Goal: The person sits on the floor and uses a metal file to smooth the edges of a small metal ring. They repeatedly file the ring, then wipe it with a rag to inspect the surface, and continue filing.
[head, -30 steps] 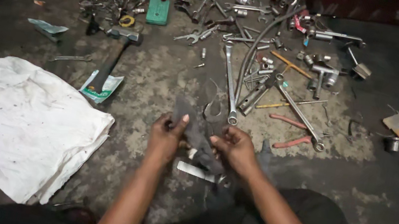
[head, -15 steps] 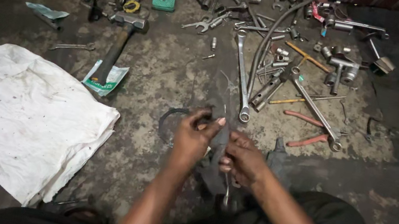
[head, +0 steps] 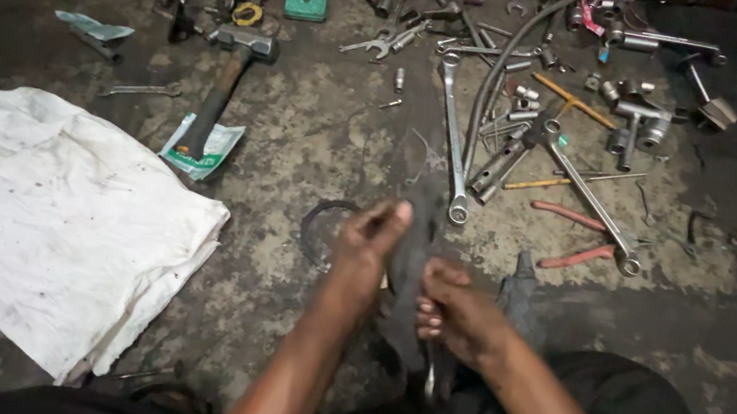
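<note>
I have both hands low over the concrete floor (head: 320, 140), just in front of my knees. My left hand (head: 367, 246) pinches the upper end of a dark grey rag (head: 414, 244), fingers closed on the cloth. My right hand (head: 455, 311) has its grip clamped around a small metal wrench (head: 428, 376), whose bright end pokes out below the fist; the rag is wrapped over the rest of the tool, so I cannot see how much of the shank is covered. By my reading the wiping is mid-way: the tool is in the cloth, not yet set down among the others. Ahead lie the long combination wrenches (head: 453, 137), sockets and red-handled pliers (head: 570, 239), none of them in hand. A sledgehammer (head: 223, 81) rests to the left, above the white cloth (head: 42, 214).
</note>
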